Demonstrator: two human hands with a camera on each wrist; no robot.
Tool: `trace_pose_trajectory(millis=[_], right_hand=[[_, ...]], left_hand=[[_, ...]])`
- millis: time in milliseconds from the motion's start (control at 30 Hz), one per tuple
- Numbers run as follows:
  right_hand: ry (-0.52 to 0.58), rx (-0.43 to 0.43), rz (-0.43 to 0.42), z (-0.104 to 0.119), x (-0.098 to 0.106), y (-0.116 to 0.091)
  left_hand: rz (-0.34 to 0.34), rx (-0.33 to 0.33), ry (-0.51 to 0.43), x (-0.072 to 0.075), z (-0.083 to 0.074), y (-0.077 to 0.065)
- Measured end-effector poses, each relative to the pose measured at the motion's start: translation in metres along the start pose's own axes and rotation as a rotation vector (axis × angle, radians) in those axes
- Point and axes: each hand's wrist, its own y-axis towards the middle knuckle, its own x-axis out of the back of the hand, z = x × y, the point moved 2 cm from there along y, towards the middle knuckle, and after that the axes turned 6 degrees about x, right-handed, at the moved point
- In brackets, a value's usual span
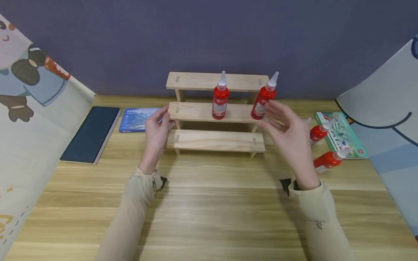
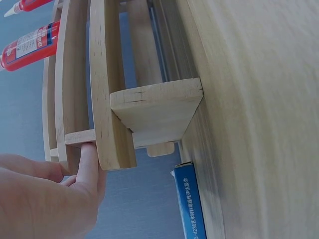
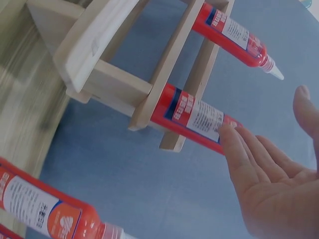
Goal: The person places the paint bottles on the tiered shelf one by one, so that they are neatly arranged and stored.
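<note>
The left hand [image 1: 156,129] pinches; the right hand [image 1: 290,136] extends straight fingers [image 3: 238,157].

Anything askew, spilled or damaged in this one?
Nothing clearly stands out. The bottle by the right hand looks slanted in the head view, but the right wrist view shows it roughly parallel to the other shelved bottle, so that's probably perspective. No spill or damage shows.

left hand [image 2: 57,194]: grips wooden rack [image 2: 102,89] | red bottle [image 2: 31,47]: on rack | second bottle [image 2: 32,4]: seemingly alike (cropped) | blue box [image 2: 190,201]: near
</note>
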Motion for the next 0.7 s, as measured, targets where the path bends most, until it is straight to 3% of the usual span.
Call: trace_pose_trajectory(millis=[367, 700], right_hand=[[-0.031, 0.012, -0.019, -0.006, 0.017, -0.012], [-0.138, -0.053, -0.043, -0.012, 0.039, -0.02]], left_hand=[[0.016, -0.007, 0.006, 0.001, -0.002, -0.003], [0.01, 0.008, -0.005, 0.0, -0.002, -0.002]])
